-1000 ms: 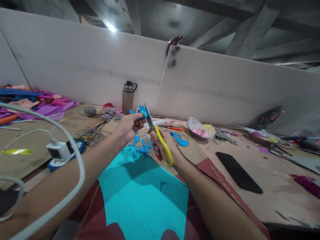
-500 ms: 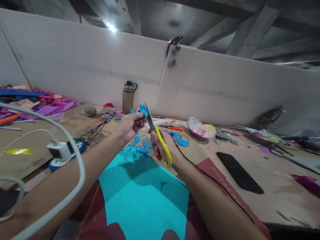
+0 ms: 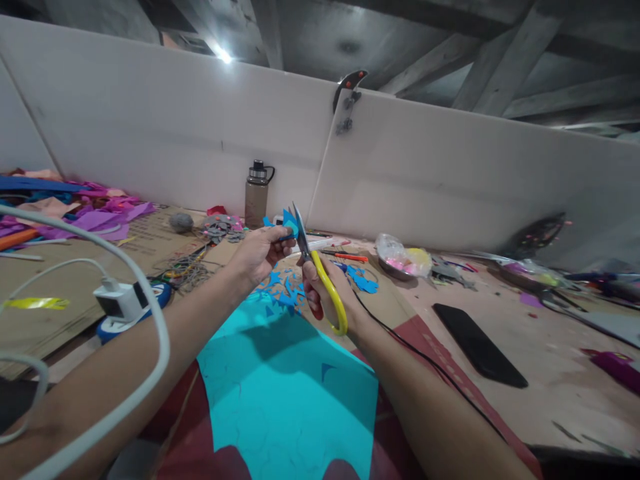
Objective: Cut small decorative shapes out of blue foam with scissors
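Between the thumb and fingers of my left hand (image 3: 267, 252) is a small blue cut piece (image 3: 290, 225) with pointed edges; whether it is paper or thin foam I cannot tell. My right hand (image 3: 325, 287) grips scissors (image 3: 336, 303) with yellow and red handles. Their metal blades point up and away, right beside the blue piece, slightly parted. Below both hands lies a large turquoise sheet (image 3: 290, 393), with a small dark blue scrap on it. Blue offcuts (image 3: 287, 290) are scattered at its far edge, and blue cut shapes (image 3: 363, 280) lie to the right.
A bottle (image 3: 257, 197) stands against the white panel (image 3: 150, 120). At right lie a black phone (image 3: 479, 343) and a bowl with a plastic bag (image 3: 403, 257). A white cable (image 3: 163, 333) loops across the left foreground near a charger (image 3: 120, 300). Colourful scraps (image 3: 95, 213) pile at far left.
The scissors and my right hand have shifted very slightly right. The blue piece has turned a little in my left fingers, and its outline beside the blades looks different.
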A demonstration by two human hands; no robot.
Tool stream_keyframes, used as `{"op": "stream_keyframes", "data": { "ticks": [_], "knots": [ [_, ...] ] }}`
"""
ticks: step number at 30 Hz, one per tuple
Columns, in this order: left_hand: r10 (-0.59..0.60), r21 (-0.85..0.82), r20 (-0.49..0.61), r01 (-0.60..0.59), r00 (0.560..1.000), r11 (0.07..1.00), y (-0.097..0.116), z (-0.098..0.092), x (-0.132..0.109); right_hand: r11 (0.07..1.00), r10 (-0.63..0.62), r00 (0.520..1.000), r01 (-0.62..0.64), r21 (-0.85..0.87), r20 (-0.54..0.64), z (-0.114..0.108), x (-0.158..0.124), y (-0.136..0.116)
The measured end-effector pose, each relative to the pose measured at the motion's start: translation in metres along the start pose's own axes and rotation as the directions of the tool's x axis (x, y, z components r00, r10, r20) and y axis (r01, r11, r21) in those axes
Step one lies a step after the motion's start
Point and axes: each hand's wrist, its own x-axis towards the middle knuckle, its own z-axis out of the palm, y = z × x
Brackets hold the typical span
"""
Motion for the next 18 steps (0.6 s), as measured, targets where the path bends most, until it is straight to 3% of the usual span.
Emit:
{"op": "stream_keyframes", "data": {
  "ticks": [18],
  "knots": [
    [0.007,0.09,0.084,-0.015,0.996,0.996,0.011,-0.008,0.004,0.983,-0.054,0.998,0.056,-0.173,0.018,-0.005,0.0,-0.011]
  ]
}}
